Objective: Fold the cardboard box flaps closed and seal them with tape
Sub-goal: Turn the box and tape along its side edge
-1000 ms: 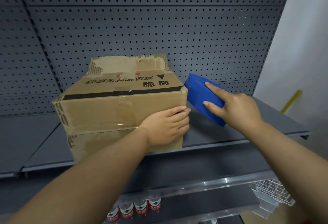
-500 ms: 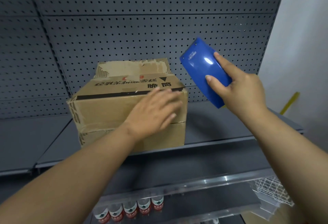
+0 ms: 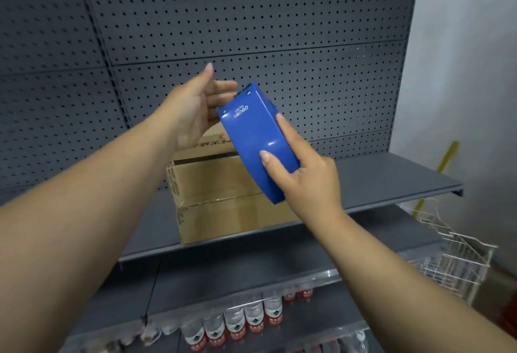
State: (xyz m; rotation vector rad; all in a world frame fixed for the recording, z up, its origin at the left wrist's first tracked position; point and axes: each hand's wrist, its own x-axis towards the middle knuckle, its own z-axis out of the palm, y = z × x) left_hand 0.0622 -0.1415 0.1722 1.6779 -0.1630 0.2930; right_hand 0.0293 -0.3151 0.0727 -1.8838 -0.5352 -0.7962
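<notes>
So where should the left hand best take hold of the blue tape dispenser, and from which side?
Probably the upper end of the tape dispenser, from its left. The right hand already grips the lower part, and the tilted body leaves only that end free beside the open left hand.

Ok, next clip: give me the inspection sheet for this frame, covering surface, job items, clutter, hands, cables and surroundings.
Surface: grey metal shelf, bare to the right of the box.
Job's things: cardboard box on the shelf, top flaps folded down; blue tape dispenser held up in front of it, off the box.
Clutter: nothing seen on this shelf.
Hands: right hand grips the dispenser; left hand open, at the dispenser's top end, contact unclear.
Cables: nothing seen.
Surroundings: grey pegboard back panel; water bottles on a lower shelf; white wire basket at the right; white wall.
</notes>
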